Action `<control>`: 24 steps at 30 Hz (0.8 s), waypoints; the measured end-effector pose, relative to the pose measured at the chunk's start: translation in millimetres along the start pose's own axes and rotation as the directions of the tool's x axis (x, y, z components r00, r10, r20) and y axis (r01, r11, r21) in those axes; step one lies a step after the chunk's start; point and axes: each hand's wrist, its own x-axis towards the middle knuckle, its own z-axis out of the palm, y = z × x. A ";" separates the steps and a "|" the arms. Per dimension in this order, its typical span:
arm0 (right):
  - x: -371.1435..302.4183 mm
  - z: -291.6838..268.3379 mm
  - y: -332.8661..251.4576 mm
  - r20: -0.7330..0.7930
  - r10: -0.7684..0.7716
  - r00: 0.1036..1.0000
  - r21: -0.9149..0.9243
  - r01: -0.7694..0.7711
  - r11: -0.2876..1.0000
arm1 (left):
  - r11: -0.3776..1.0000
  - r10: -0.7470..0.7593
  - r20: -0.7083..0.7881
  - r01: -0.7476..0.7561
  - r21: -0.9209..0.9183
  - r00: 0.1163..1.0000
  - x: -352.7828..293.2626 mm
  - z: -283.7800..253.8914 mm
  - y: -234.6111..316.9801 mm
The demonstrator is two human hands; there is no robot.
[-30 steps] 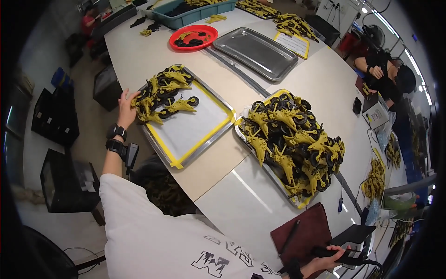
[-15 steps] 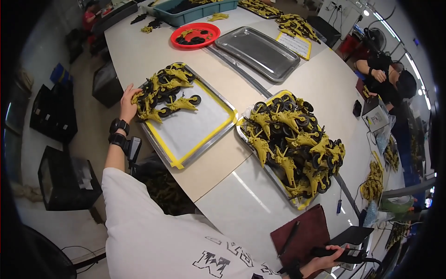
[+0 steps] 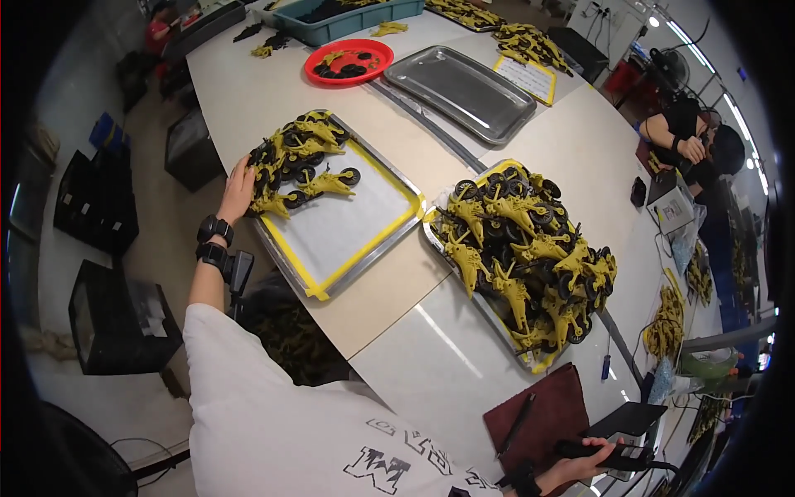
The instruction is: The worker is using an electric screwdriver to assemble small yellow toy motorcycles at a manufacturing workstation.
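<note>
My left hand (image 3: 238, 190) is closed at the near left side of a small pile of yellow-and-black toy motorcycles (image 3: 308, 146), gripping one at the pile's edge; its fingertips are partly hidden. The pile covers the far left part of a paper-lined metal tray (image 3: 364, 258) edged with yellow tape. At the lower right, my right hand (image 3: 580, 464) is wrapped round a black corded electric screwdriver (image 3: 617, 455), beside a dark red cloth (image 3: 542, 414). Between my hands, a second tray (image 3: 495, 325) bears a high heap of toy motorcycles (image 3: 530, 257).
Farther back stand a bare metal tray (image 3: 460, 95), a red round dish (image 3: 348, 62) with small black and yellow parts, and a teal bin (image 3: 352, 23). A small blue-handled screwdriver (image 3: 605, 367) lies right of the heap. A co-worker (image 3: 691, 141) sits across at the right.
My left hand has shifted slightly down and right along the pile's edge, its fingers now less curled over the top. My right hand stays in place. The co-worker's hand has moved up.
</note>
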 end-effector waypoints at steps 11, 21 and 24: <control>-0.8 -3.3 2.3 -0.006 -0.035 0.999 -0.001 0.035 0.999 | 0.974 -0.073 -0.134 0.042 -0.223 0.988 21.8 19.1 -22.4; -1.3 -1.2 1.5 -0.008 -0.075 0.997 -0.045 0.075 0.996 | 0.909 0.416 0.004 -0.416 0.018 0.910 -27.3 19.2 196.4; -5.9 1.0 -2.9 0.029 -0.093 0.995 -0.072 0.095 0.993 | 0.811 0.397 0.182 -0.437 0.388 0.900 -36.2 60.6 193.7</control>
